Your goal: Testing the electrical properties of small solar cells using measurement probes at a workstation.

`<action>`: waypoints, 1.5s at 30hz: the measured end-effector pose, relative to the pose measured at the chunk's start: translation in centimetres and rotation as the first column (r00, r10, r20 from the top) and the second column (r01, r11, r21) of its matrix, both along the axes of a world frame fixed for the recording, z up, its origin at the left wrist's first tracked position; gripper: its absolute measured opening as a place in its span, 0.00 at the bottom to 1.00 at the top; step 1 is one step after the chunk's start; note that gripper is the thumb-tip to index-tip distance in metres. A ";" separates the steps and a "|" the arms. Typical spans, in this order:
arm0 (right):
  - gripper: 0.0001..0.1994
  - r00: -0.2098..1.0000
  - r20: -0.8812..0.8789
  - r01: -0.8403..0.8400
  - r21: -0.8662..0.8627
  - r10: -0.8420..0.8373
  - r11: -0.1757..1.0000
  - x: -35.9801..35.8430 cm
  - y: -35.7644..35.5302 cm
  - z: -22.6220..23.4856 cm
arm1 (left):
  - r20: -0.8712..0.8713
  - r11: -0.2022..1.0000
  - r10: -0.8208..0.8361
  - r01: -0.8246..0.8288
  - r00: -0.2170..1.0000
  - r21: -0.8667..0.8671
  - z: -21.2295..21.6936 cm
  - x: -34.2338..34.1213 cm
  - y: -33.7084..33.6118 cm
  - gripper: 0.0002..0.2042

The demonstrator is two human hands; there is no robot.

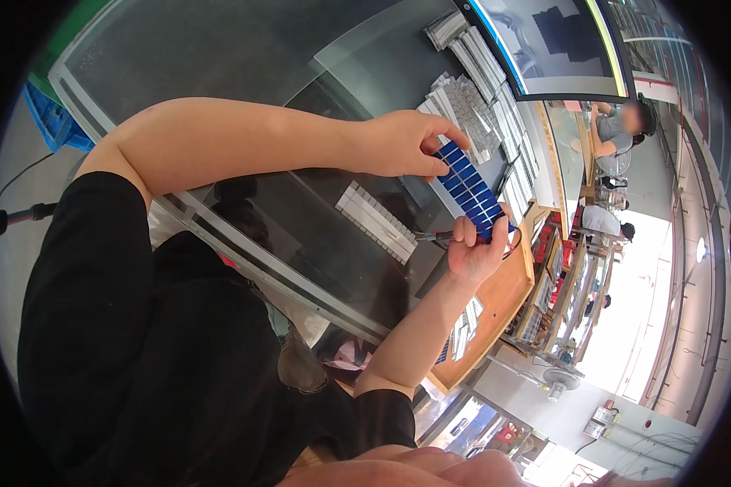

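A blue solar panel strip, crossed by pale lines, is held up over the dark glass-topped table. My left hand pinches its upper end between thumb and fingers. Around its lower end the fingers of my right hand are closed. A thin dark tool or cable end shows beside my right hand; whether that hand holds it too, I cannot tell. On the glass below lies a pale, ridged strip panel, apart from both hands.
Stacks of pale strips stand at the table's far side, below a lit monitor. A wooden tray with more strips is at the right. Beyond are a co-worker, shelves and a fan.
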State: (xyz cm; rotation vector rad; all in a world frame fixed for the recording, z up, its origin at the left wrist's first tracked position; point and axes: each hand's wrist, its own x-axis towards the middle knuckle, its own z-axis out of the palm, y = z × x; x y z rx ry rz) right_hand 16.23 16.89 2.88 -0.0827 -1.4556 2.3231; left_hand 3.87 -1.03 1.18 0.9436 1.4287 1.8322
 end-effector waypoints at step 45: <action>0.10 0.986 0.141 0.073 0.081 -0.084 0.994 0.2 0.9 0.0 | 0.091 0.997 -0.031 0.024 0.995 0.079 1.0 0.8 -0.2 0.18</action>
